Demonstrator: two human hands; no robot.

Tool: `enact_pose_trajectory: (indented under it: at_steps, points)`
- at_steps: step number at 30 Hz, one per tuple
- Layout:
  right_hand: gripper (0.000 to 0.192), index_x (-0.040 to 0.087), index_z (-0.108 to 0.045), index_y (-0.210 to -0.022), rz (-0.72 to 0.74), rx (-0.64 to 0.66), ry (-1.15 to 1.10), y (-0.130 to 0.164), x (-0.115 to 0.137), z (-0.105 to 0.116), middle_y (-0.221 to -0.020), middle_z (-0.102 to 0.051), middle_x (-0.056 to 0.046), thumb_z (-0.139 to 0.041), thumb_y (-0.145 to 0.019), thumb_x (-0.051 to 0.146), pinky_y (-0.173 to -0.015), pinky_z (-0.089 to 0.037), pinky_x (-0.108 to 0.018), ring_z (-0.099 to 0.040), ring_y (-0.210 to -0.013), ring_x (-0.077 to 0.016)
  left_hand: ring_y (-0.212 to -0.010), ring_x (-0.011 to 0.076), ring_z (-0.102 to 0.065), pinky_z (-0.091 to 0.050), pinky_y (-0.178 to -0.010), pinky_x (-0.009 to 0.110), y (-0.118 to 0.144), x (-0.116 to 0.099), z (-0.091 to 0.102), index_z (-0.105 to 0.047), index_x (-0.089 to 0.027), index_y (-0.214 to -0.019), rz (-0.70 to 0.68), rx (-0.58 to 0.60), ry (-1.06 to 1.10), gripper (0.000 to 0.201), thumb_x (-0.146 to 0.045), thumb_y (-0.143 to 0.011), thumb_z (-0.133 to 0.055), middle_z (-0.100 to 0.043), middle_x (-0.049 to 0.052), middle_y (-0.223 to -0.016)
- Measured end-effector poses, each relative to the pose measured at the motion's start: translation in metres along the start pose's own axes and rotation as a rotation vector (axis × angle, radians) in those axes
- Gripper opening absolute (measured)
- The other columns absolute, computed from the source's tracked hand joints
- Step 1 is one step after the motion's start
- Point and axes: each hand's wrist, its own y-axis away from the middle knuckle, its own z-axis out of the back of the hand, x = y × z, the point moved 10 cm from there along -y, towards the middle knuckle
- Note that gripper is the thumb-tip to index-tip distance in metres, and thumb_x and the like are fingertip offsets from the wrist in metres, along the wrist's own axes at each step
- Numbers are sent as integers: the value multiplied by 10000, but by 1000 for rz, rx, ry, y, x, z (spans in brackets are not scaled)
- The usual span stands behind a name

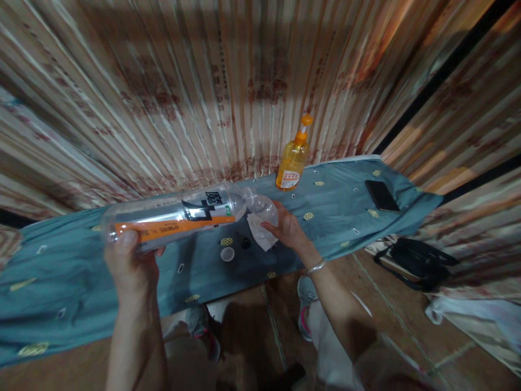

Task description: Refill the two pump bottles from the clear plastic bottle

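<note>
My left hand (129,259) grips the base end of a clear plastic bottle (175,217) with an orange label, held almost level, its open neck pointing right. My right hand (287,228) holds a small clear cup (264,209) right at the bottle's mouth, with a white tissue (259,232) tucked under it. Both are held just above a surface draped in blue patterned cloth (73,277). On the cloth below lie a white bottle cap (227,253) and a small dark cap (246,243).
An orange pump bottle (293,160) stands at the back of the cloth near the striped curtain. A black phone (381,195) lies at the cloth's right end. A black bag (415,260) sits on the floor at right; my shoes (305,304) show below.
</note>
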Motion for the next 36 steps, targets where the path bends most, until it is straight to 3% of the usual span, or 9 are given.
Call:
enact_pose_trajectory:
  at_steps: [11, 17, 36]
  points:
    - [647, 188, -477, -1426, 48, -23, 16, 1, 1, -2, -1337, -689, -181, -766, -869, 346, -1040, -578, -513, -684, -1234, -337, -506, 104, -477, -303, -337, 183, -2, -3, -1, -585, -183, -750, -17, 34, 9, 406, -455, -524, -784, -514, -32, -698]
    - [661, 142, -461, -1423, 62, -16, 19, 1, 2, -3, -1357, -670, -215, -768, -860, 300, -1065, -555, -523, -667, -1262, -343, -473, 106, -463, -309, -316, 194, 0, -5, -2, -579, -187, -750, -12, 15, 30, 425, -450, -505, -805, -499, -42, -658]
    - [628, 165, -463, -1419, 48, -4, 31, 1, 3, -2, -1339, -681, -194, -745, -881, 326, -1062, -574, -493, -680, -1240, -335, -486, 111, -469, -294, -351, 205, -3, -4, -1, -494, -199, -687, -51, 46, 34, 425, -443, -536, -808, -510, -36, -659]
